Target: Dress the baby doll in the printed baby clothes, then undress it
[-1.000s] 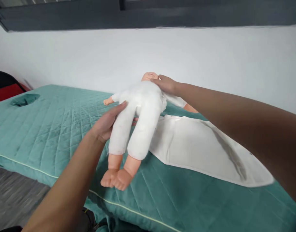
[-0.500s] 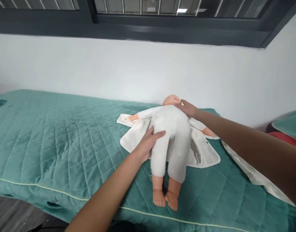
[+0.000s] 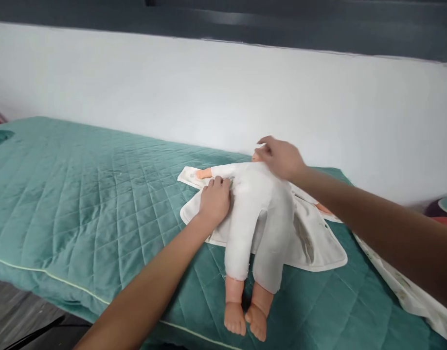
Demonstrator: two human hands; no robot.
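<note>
A baby doll (image 3: 259,194) with a white cloth body lies on its back, bare feet towards me, on a spread white baby jacket (image 3: 320,248). Its arms reach out to both sides over the sleeves. My left hand (image 3: 216,199) rests on the jacket against the doll's left-side waist in view, fingers curled down; what they grip, if anything, is hidden. Above the doll's neck and head, my right hand (image 3: 281,158) is raised, slightly blurred, its fingers bent and apart with nothing seen in them. It covers most of the head.
Green quilted bedding (image 3: 99,194) with a pale piped edge lies beneath everything. A white wall (image 3: 135,87) rises behind it, below a dark window frame (image 3: 223,24). Patterned white cloth (image 3: 394,277) lies at the right, partly under my right forearm.
My right hand has lifted off the doll's head. My left hand has shifted from the doll's hip towards its waist, thumb no longer on top. The camera view has tilted down.
</note>
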